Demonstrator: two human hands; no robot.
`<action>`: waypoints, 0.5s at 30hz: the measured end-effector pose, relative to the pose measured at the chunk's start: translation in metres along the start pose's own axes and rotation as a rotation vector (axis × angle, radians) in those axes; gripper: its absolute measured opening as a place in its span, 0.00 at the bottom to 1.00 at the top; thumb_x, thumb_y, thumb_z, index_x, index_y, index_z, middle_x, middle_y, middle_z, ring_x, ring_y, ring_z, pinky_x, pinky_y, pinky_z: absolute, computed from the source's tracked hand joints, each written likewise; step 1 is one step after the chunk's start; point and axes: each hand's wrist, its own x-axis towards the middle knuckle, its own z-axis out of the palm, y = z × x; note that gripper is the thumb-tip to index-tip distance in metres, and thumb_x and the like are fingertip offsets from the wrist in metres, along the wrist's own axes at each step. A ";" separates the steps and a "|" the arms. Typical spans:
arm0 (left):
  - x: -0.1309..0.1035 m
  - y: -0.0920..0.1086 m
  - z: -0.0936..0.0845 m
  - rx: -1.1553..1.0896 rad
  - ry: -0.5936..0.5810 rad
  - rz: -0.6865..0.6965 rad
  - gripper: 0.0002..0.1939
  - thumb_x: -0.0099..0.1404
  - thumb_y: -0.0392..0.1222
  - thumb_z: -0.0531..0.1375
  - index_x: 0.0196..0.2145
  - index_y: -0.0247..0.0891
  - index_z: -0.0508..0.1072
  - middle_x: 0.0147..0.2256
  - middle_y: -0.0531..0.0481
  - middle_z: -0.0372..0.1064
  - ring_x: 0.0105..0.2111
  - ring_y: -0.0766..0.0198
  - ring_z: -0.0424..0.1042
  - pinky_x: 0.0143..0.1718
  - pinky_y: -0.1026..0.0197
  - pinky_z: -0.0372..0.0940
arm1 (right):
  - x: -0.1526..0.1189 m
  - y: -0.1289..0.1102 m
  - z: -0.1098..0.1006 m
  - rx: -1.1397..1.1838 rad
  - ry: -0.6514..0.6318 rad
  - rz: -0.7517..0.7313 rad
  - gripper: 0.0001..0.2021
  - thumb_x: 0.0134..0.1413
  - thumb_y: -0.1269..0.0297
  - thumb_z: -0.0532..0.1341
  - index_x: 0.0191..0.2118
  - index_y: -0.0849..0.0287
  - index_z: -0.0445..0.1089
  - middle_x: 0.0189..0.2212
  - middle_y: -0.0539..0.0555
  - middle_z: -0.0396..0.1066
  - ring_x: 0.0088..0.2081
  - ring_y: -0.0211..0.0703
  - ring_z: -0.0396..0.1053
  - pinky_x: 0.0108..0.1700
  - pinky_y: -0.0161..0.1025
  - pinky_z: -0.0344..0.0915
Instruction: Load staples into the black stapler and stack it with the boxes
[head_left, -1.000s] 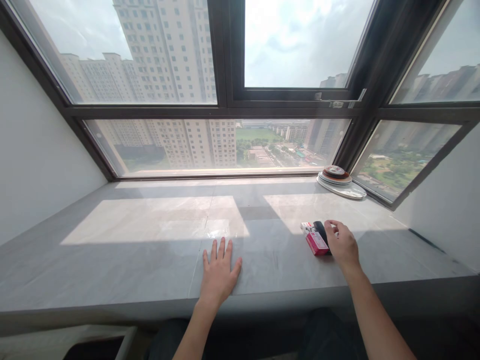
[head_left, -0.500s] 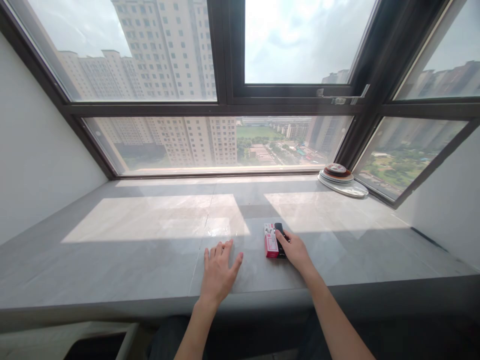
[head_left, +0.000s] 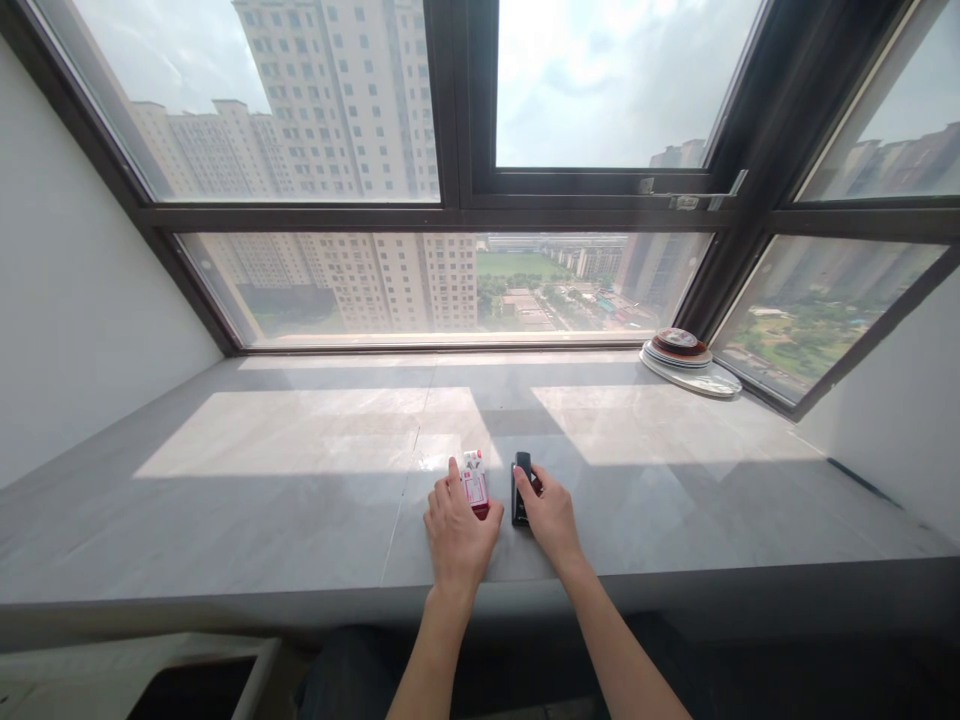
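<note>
My left hand [head_left: 459,535] holds a small red-and-white box [head_left: 474,480], its fingers along the left side and the thumb by the lower right corner. The hand covers part of the box. Just to the right, my right hand [head_left: 551,515] is closed around a black stapler [head_left: 522,480], thumb on top and fingers at the far side. The stapler points away from me, apart from the box by a narrow gap. Both things are at the grey stone sill, near its front edge.
A stack of round plates or lids [head_left: 686,360] sits in the far right corner of the sill [head_left: 300,540]. Dark-framed windows [head_left: 457,215] rise behind. Below the front edge at left is a pale piece of furniture [head_left: 187,650] with a dark opening.
The box and stapler, side by side under my right hand before, are now apart. The box has come left into my left hand, which closed on it. My right hand moved slightly left with the stapler.
</note>
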 end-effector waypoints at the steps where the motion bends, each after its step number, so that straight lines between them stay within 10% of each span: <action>1: -0.001 0.001 0.001 0.004 0.009 -0.023 0.42 0.64 0.49 0.59 0.70 0.38 0.48 0.53 0.37 0.65 0.54 0.45 0.64 0.52 0.46 0.61 | -0.001 0.001 -0.001 0.002 -0.003 -0.006 0.32 0.62 0.35 0.51 0.44 0.60 0.77 0.25 0.54 0.73 0.27 0.46 0.68 0.32 0.37 0.62; 15: 0.039 -0.093 -0.027 -0.039 0.127 -0.086 0.24 0.66 0.50 0.58 0.57 0.39 0.70 0.48 0.43 0.70 0.48 0.51 0.71 0.50 0.54 0.66 | -0.005 -0.001 -0.005 0.029 -0.065 -0.021 0.31 0.62 0.36 0.52 0.44 0.58 0.78 0.24 0.53 0.72 0.27 0.45 0.68 0.31 0.37 0.60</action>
